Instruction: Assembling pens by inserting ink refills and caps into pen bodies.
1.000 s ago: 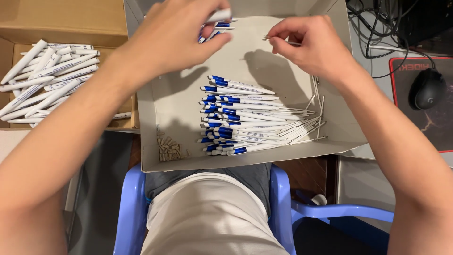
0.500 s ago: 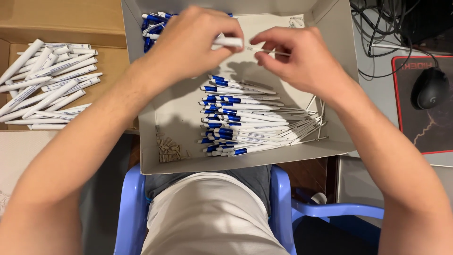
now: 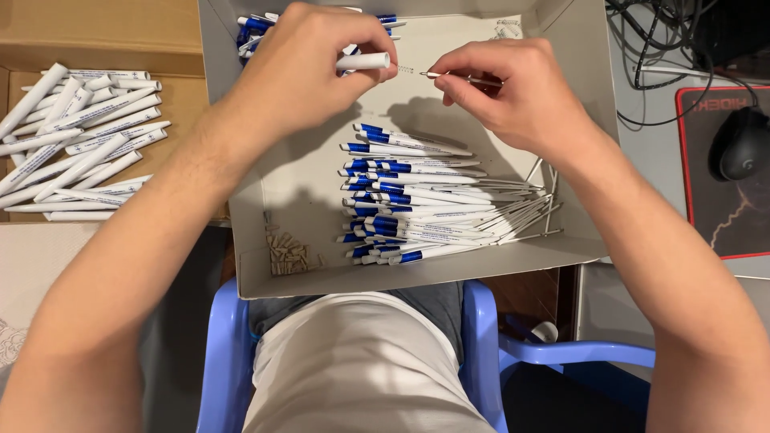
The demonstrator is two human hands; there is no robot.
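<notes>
My left hand [image 3: 309, 68] grips a white pen barrel [image 3: 362, 61], its open end pointing right. My right hand [image 3: 513, 92] pinches a thin pen refill [image 3: 453, 77], tip aimed at the barrel, a small spring between them. Both hands hover over a grey cardboard box [image 3: 265, 204]. Below them lies a pile of white-and-blue pens [image 3: 409, 200] with loose refills [image 3: 525, 210] at its right side. More blue-and-white pen parts [image 3: 255, 26] sit in the box's far left corner.
A brown box holding white pen barrels [image 3: 68, 136] stands at the left. Small beige parts [image 3: 287, 252] lie in the grey box's near corner. A mouse [image 3: 739, 144] on a red-edged pad and cables sit at the right. I sit on a blue plastic chair [image 3: 220, 361].
Both hands have come closer together over the box. The barrel in my left hand has turned level, and the refill in my right hand now points at its open end.
</notes>
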